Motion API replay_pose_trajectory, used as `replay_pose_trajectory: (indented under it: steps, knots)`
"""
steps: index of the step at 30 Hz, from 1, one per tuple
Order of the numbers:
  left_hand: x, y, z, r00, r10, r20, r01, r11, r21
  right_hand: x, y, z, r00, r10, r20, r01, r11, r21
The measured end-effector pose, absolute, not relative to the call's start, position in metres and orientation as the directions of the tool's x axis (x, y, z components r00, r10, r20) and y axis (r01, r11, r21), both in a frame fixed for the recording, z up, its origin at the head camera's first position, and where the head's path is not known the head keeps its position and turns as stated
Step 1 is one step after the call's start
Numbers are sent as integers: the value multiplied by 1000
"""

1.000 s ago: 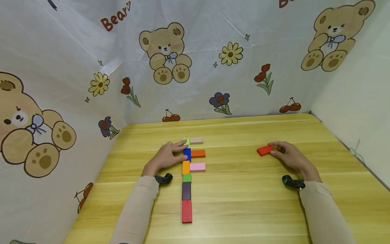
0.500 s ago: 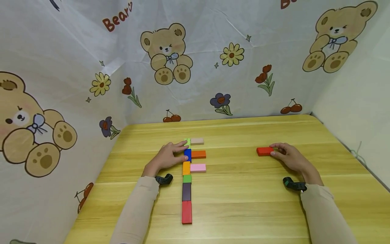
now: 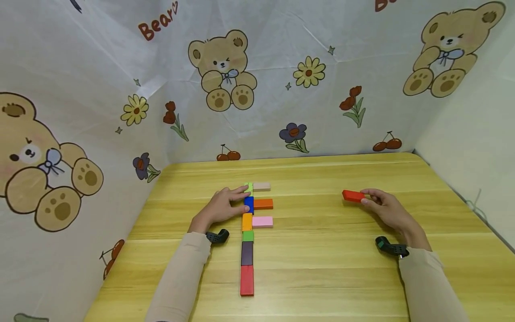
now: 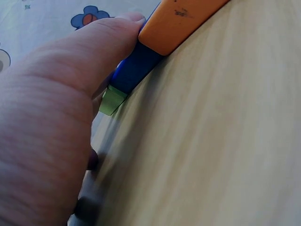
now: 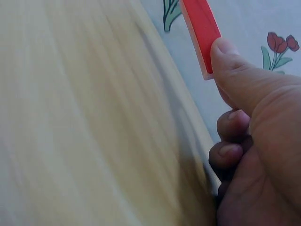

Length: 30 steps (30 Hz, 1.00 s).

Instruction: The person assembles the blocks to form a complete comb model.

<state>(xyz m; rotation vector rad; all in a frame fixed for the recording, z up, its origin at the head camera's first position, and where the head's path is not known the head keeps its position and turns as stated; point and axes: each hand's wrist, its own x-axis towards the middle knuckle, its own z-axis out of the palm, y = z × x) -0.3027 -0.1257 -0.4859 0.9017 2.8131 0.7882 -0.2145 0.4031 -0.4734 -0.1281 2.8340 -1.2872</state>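
My right hand (image 3: 386, 209) pinches a bright red block (image 3: 352, 196) by its right end, between thumb and fingers. In the right wrist view that block (image 5: 201, 35) shows above the table top, the thumb lying on its face. My left hand (image 3: 222, 205) rests on the far part of a column of blocks. Its thumb touches the blue block (image 3: 249, 203), and its fingertips lie on the light green block (image 3: 250, 192). Nearer along the column come an orange-yellow block (image 3: 247, 222), a green one (image 3: 248, 236), a dark purple one (image 3: 247, 253) and a dark red one (image 3: 247, 280).
Three blocks jut right from the column: beige (image 3: 262, 186), orange (image 3: 263, 204) and pink (image 3: 263, 222). They lie on a wood-patterned table (image 3: 314, 264). A bear-printed cloth (image 3: 265, 94) hangs behind it and along the left side.
The red block in my right hand has turned, its free end swinging away from me, and has shifted slightly right. My left hand stays on the column.
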Motion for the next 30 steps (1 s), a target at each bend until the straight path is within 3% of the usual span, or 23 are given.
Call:
replay_pose_trajectory:
  steps: [5, 12, 18, 30]
  knots:
    - [-302, -127, -487, -827, 557, 76, 516, 701, 492, -216, 398, -473, -997, -79, 6, -56, 642, -765]
    - [-300, -125, -485, -820, 566, 81, 522, 683, 512, -220, 375, -469, -990, -48, 136, -136, 619, -774]
    - [-301, -125, -484, -821, 565, 82, 520, 681, 515, -227, 346, -459, -985, -15, 170, -148, 573, -806]
    - [-303, -127, -485, -817, 571, 85, 528, 679, 510, -214, 287, -409, -963, 5, 270, -225, 535, -814]
